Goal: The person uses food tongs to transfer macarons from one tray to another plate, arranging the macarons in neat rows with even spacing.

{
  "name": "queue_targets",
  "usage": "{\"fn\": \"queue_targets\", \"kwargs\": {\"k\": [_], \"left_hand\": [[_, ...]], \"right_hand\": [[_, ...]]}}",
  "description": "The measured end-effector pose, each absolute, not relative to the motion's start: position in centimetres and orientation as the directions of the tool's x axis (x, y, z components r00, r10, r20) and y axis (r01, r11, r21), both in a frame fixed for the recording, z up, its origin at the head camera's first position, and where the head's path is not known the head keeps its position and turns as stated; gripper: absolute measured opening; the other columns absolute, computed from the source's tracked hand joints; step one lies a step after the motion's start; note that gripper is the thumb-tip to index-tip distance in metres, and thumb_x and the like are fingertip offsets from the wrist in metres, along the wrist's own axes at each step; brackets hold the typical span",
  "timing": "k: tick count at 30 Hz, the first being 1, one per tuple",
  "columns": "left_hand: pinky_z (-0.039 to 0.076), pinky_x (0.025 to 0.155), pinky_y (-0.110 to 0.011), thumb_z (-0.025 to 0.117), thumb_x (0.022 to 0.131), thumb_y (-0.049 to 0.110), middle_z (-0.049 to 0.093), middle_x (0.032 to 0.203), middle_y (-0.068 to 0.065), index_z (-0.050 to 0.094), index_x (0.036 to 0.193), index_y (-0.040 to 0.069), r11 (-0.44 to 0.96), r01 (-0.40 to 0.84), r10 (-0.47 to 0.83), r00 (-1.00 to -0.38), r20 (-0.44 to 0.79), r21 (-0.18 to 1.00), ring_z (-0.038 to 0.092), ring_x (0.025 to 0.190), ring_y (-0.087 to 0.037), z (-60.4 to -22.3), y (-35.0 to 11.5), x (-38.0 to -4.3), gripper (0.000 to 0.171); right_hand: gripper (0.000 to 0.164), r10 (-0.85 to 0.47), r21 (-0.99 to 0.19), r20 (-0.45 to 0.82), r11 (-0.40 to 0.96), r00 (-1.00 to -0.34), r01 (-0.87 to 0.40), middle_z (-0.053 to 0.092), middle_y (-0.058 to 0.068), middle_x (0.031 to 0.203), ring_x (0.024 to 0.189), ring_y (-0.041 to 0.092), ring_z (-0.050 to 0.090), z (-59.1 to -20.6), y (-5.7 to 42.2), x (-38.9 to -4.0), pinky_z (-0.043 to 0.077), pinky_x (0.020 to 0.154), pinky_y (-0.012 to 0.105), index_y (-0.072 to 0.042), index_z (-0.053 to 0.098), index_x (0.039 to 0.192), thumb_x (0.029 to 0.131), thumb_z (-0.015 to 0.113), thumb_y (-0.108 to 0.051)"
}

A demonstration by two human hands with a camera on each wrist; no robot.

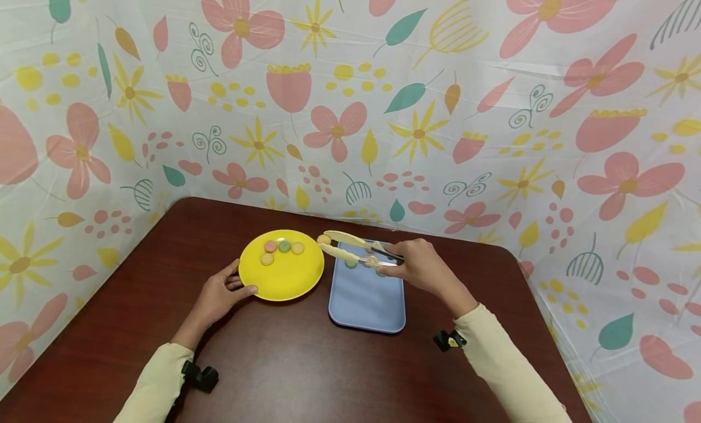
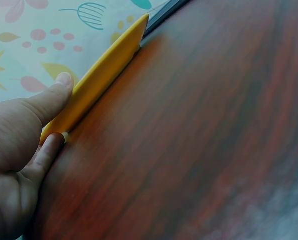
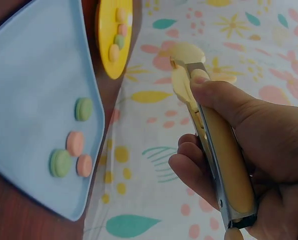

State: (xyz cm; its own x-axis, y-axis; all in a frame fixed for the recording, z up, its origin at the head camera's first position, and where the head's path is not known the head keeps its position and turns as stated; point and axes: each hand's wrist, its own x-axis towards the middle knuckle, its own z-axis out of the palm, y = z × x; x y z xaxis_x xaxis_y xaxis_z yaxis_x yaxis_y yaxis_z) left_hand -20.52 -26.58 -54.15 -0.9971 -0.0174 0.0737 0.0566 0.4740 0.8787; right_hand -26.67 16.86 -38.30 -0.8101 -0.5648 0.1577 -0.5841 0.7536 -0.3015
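My left hand (image 1: 216, 295) holds the near left rim of a round yellow plate (image 1: 285, 283), thumb over the edge and fingers beneath. Several macarons, pink, green and cream, sit toward the plate's far side, among them a green macaron (image 1: 284, 246). In my right hand (image 1: 424, 266) is a pair of tongs (image 3: 226, 165), gripped by the handles with the thumb along the top. Its pale tips reach left over the gap between plate and tray, with a cream macaron (image 1: 324, 239) between them. Below the tongs lies a blue rectangular tray (image 1: 367, 301).
On the tray's far end are several pink and green macarons, including a green macaron (image 3: 83, 109). Everything stands on a dark brown wooden table (image 1: 263, 362). A flower-printed sheet (image 1: 350, 106) hangs along the table's back and sides.
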Motion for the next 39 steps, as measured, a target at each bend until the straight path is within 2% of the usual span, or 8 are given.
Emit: {"fn": "queue_targets", "kwargs": {"k": [4,8,17,19,24,27,34,39], "left_hand": [[0.06,0.089,-0.033,0.079,0.09,0.039,0.052,0.147,-0.025,0.029,0.161,0.002,0.474,0.053,-0.018,-0.997,0.07,0.879,0.063,0.122,-0.038,-54.2,-26.6,-20.5,0.095],[0.06,0.089,-0.033,0.079,0.09,0.042,0.052,0.148,-0.025,0.028,0.161,0.002,0.473,0.052,-0.016,-0.998,0.068,0.88,0.063,0.123,-0.038,-54.2,-26.7,-20.5,0.096],[0.06,0.09,-0.034,0.079,0.09,0.042,0.051,0.148,-0.024,0.029,0.161,0.002,0.472,0.051,-0.016,-0.998,0.066,0.88,0.063,0.123,-0.037,-54.2,-26.7,-20.6,0.095],[0.06,0.09,-0.033,0.079,0.09,0.04,0.051,0.149,-0.025,0.029,0.161,0.002,0.467,0.049,-0.016,-0.998,0.064,0.883,0.063,0.123,-0.037,-54.2,-26.7,-20.5,0.095],[0.06,0.089,-0.032,0.079,0.089,0.042,0.047,0.152,-0.025,0.028,0.161,0.001,0.467,0.04,-0.017,-0.998,0.055,0.883,0.062,0.124,-0.037,-54.3,-26.7,-20.6,0.097],[0.06,0.089,-0.033,0.08,0.089,0.042,0.047,0.152,-0.025,0.028,0.161,0.001,0.469,0.04,-0.019,-0.998,0.056,0.882,0.062,0.124,-0.037,-54.4,-26.7,-20.6,0.097],[0.06,0.09,-0.034,0.079,0.089,0.042,0.047,0.153,-0.025,0.028,0.161,0.002,0.471,0.038,-0.014,-0.999,0.051,0.881,0.062,0.125,-0.038,-54.3,-26.7,-20.6,0.097],[0.06,0.09,-0.033,0.08,0.089,0.042,0.047,0.153,-0.024,0.028,0.161,0.002,0.468,0.033,-0.021,-0.999,0.048,0.883,0.062,0.125,-0.037,-54.3,-26.7,-20.6,0.098]], "right_hand": [[0.054,-0.575,-0.312,0.151,0.744,-0.804,-0.591,0.067,-0.007,0.07,0.054,0.009,0.044,-38.2,15.9,-27.0,0.036,0.049,0.024,-0.009,0.073,0.129,0.085,0.086,-0.037],[0.055,-0.587,-0.319,0.136,0.737,-0.798,-0.596,0.066,-0.006,0.066,0.048,0.007,0.041,-38.4,15.0,-27.6,0.036,0.049,0.024,-0.01,0.072,0.131,0.086,0.084,-0.039],[0.056,-0.616,-0.365,0.104,0.707,-0.781,-0.606,0.063,-0.007,0.06,0.042,0.007,0.046,-40.0,12.7,-29.2,0.037,0.047,0.024,-0.006,0.07,0.131,0.086,0.085,-0.035],[0.056,-0.621,-0.362,0.1,0.705,-0.778,-0.61,0.065,-0.006,0.063,0.043,0.007,0.044,-40.5,12.2,-29.6,0.036,0.046,0.023,-0.006,0.071,0.13,0.085,0.085,-0.036],[0.054,-0.635,-0.346,0.096,0.701,-0.767,-0.624,0.076,0.003,0.084,0.048,0.006,0.045,-41.5,11.2,-30.1,0.038,0.048,0.021,-0.008,0.073,0.128,0.085,0.085,-0.038],[0.052,-0.655,-0.336,0.107,0.685,-0.748,-0.647,0.075,0.005,0.082,0.049,0.006,0.045,-42.0,10.6,-30.3,0.038,0.048,0.02,-0.008,0.074,0.126,0.085,0.085,-0.037],[0.041,-0.695,-0.319,0.138,0.644,-0.706,-0.696,0.061,-0.002,0.064,0.056,0.007,0.044,-43.4,9.2,-30.5,0.038,0.053,0.021,-0.006,0.078,0.116,0.086,0.085,-0.032],[0.027,-0.7,-0.309,0.141,0.64,-0.7,-0.703,0.048,-0.007,0.058,0.054,0.008,0.04,-44.2,8.6,-30.6,0.033,0.052,0.022,-0.009,0.08,0.1,0.086,0.085,-0.032]]}}
